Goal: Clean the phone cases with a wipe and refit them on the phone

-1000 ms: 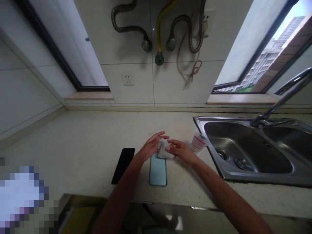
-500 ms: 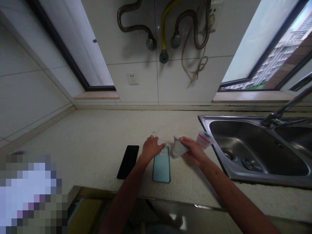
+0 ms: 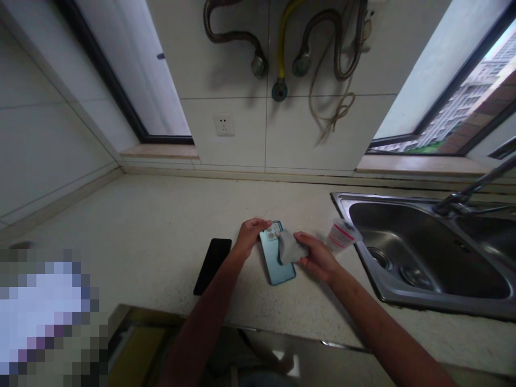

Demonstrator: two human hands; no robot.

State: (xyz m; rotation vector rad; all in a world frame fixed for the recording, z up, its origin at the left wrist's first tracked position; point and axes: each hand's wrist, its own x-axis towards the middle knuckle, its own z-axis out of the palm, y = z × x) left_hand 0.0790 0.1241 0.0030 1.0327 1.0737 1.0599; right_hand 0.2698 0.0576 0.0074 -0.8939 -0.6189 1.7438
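Counter (image 3: 161, 215), seen from beside the person: the left hand (image 3: 250, 235) grips the blue phone (image 3: 271, 260) by its upper left corner, between black phone (image 3: 213, 265) and sink (image 3: 365, 279); the right hand (image 3: 318, 258) pinches a grey cloth (image 3: 291, 248) across its right side. A firm corner hold, fingers clear of the cloth, and light, even pressure around the lenses (image 3: 272, 232) would probably serve best.

Pale tiled wall (image 3: 242, 156) between two windows (image 3: 137, 64)
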